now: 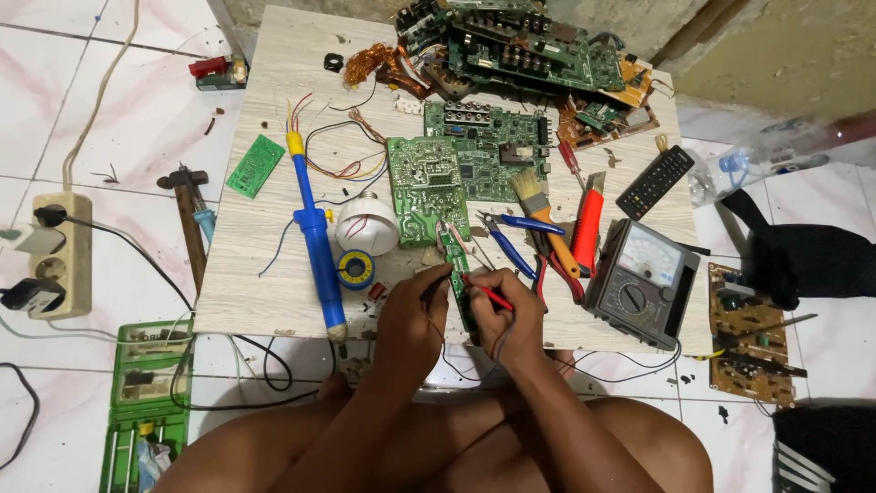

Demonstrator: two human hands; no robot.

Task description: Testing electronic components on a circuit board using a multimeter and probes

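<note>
While both hands work at the near edge of the bench (274, 292), the narrow green circuit strip (459, 288) lies between them, running toward the larger green board (424, 187) just beyond it. Left hand (412, 319): fingers closed in a pinch on a black probe (432, 285), tip at the strip. Right hand (505, 315): fingers closed on a red probe (488, 293), tip touching the strip. Analog multimeter (643, 278) sits right of the strip, blue-handled pliers (511, 239) between them. Blue desoldering pump (315, 242), white bulb housing (365, 226) and solder reel (356, 269) lie left of the strip.
</note>
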